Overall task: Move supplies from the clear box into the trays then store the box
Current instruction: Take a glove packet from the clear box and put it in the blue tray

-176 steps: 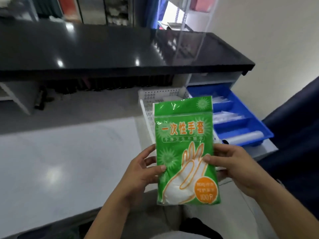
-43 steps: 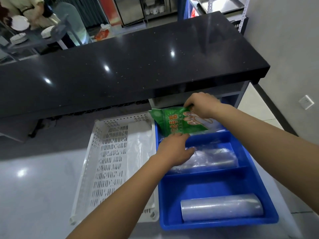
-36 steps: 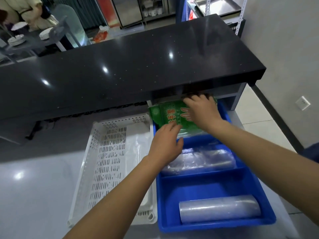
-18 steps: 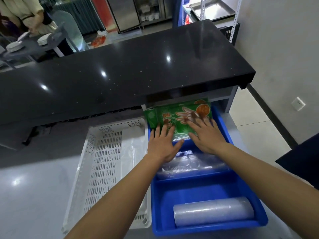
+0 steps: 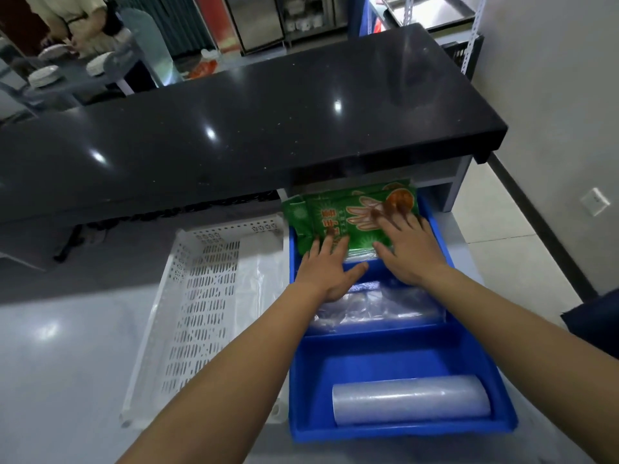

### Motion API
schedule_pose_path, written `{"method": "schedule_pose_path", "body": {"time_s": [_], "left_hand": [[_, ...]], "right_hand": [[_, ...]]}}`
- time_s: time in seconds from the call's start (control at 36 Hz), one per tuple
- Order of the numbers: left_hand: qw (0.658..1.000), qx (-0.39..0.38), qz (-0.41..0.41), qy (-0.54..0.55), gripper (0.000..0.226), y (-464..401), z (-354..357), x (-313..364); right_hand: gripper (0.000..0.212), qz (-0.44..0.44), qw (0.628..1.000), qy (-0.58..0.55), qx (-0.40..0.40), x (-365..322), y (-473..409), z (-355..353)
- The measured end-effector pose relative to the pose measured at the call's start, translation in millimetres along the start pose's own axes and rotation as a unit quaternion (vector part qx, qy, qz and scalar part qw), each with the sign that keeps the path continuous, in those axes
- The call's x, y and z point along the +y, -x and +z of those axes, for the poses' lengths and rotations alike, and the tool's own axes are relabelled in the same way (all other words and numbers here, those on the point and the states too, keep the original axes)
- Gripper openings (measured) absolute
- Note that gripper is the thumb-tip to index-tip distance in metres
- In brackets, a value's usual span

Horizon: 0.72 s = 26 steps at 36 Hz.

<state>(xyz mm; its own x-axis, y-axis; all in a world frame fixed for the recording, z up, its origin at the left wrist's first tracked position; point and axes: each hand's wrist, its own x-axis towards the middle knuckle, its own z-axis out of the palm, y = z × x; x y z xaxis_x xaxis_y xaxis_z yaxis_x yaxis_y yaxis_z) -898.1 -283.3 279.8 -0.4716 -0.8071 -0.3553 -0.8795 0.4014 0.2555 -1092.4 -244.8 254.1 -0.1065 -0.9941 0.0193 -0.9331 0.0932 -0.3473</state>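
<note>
Nearest the blue tray's (image 5: pixel 495 373) front edge lies a clear film roll (image 5: pixel 410 400); middle compartment holds crumpled clear bags (image 5: pixel 378 308). At far end, left hand (image 5: pixel 326 266) & right hand (image 5: pixel 407 252) lie flat, fingers spread, gripping nothing, pressing green glove packs (image 5: pixel 348 216) down. Step: seating packs in tray. Next, prob. lift hands, fetch more. Clear box not in view; packs' back edge hidden under black counter (image 5: pixel 251 128).

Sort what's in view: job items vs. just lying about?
Job:
green glove packs, pressed flat by left hand and right hand
blue tray
white slotted tray
clear roll
clear bags

Lying about:
black counter
stacked plates
metal pan
</note>
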Motion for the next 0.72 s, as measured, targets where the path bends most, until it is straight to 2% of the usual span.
{"method": "schedule_pose_path", "body": {"time_s": [0.11,0.22,0.31,0.42,0.53,0.61,0.67,0.72], "left_hand": [[0.993,-0.016,0.032,0.113,0.079,9,-13,-2],[0.983,0.038,0.068,0.168,0.073,44,-29,-14],[0.982,0.063,0.068,0.163,0.073,90,-36,-36],[0.987,0.079,0.042,0.131,0.076,168,-37,-83],[0.969,0.145,-0.014,0.198,0.075,263,-17,-141],[0.945,0.195,-0.079,0.251,0.076,333,19,-189],[0.937,0.191,-0.136,0.258,0.082,372,50,-223],[0.94,0.149,-0.201,0.233,0.082,406,84,-257]], "right_hand": [[0.063,0.035,0.999,0.001,0.004,-5,0,-7],[0.069,0.049,0.998,-0.029,0.032,-32,20,-17],[0.07,0.026,0.997,-0.048,0.048,-68,52,-24],[0.066,0.032,0.995,-0.091,0.022,-140,94,-32],[0.063,0.002,0.988,-0.153,-0.003,-231,146,-25],[0.062,-0.059,0.982,-0.171,-0.055,-303,187,-4],[0.061,-0.11,0.975,-0.169,-0.096,-348,210,18],[0.061,-0.157,0.966,-0.152,-0.138,-387,231,44]]}}
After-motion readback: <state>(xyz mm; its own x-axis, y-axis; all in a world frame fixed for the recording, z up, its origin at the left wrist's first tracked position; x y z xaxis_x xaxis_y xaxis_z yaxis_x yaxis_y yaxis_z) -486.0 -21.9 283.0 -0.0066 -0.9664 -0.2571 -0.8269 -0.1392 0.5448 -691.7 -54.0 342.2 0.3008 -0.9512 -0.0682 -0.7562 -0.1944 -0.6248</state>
